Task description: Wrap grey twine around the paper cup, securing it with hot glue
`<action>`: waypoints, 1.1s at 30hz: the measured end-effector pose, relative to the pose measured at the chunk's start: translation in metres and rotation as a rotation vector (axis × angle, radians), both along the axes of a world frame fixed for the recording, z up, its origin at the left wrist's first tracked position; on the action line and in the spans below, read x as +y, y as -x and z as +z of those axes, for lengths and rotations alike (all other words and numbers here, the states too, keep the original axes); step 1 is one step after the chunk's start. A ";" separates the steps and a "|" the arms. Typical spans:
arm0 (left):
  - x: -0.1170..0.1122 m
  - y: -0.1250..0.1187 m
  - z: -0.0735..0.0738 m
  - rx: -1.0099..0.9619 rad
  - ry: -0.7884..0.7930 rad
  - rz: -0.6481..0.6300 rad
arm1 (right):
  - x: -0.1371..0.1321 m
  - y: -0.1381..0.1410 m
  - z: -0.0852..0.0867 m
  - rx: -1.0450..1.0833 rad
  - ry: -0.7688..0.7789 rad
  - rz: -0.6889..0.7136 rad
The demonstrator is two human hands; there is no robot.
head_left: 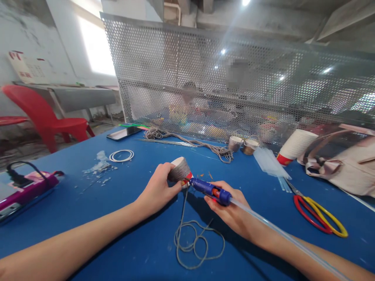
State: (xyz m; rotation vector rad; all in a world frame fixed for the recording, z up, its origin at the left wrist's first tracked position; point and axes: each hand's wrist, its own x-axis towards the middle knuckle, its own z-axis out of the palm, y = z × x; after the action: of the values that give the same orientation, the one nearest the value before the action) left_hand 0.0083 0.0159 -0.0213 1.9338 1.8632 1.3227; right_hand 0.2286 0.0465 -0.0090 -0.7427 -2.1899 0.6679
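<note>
My left hand point(159, 185) is closed around a small paper cup point(180, 170), tilted on its side over the table. Grey cord is wound round most of the cup, and a red printed band shows at one end. From the cup a loose grey cord point(195, 246) runs down and lies in loops on the table. In my right hand point(231, 207) is a blue hot glue gun point(209, 189), its nozzle at the red part of the cup. A long clear glue stick point(281, 232) sticks out of its back end.
On the blue table point(140, 246) lie scissors point(319, 216), clear glue sticks point(271, 162), stacked paper cups point(297, 144), two small wrapped cups point(243, 145) and bundled grey cord point(193, 141). At left are a purple power strip point(32, 189), white rings point(121, 155) and a phone point(124, 133). A perforated metal screen point(205, 78) stands behind.
</note>
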 end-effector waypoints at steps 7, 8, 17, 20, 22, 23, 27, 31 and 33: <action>0.000 -0.002 0.002 -0.009 0.000 -0.001 | 0.001 -0.002 -0.003 0.026 -0.013 -0.020; -0.001 -0.002 0.002 -0.013 0.001 -0.002 | 0.001 -0.002 -0.003 0.024 -0.024 -0.011; -0.001 -0.002 0.002 -0.022 0.009 -0.011 | 0.002 -0.004 -0.002 0.007 -0.069 0.017; -0.001 -0.002 0.003 -0.013 0.010 -0.019 | 0.002 -0.004 -0.002 0.005 -0.062 0.010; -0.001 -0.002 0.003 -0.010 0.009 -0.029 | 0.001 -0.005 -0.002 -0.007 -0.075 0.034; -0.001 -0.002 0.003 -0.010 0.010 -0.033 | 0.001 -0.005 -0.002 -0.009 -0.081 0.042; -0.001 0.000 0.003 0.011 0.003 -0.027 | 0.002 -0.005 -0.001 0.005 -0.075 -0.014; -0.001 0.000 0.004 0.024 0.013 -0.034 | 0.001 -0.006 0.002 0.016 -0.060 -0.026; -0.002 -0.001 0.006 0.017 0.026 -0.037 | 0.000 -0.006 0.004 0.014 -0.035 -0.006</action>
State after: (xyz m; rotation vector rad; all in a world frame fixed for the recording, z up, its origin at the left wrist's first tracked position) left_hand 0.0093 0.0143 -0.0156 1.9627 1.8345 1.2686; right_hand 0.2344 0.0469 -0.0053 -0.7243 -2.1802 0.6283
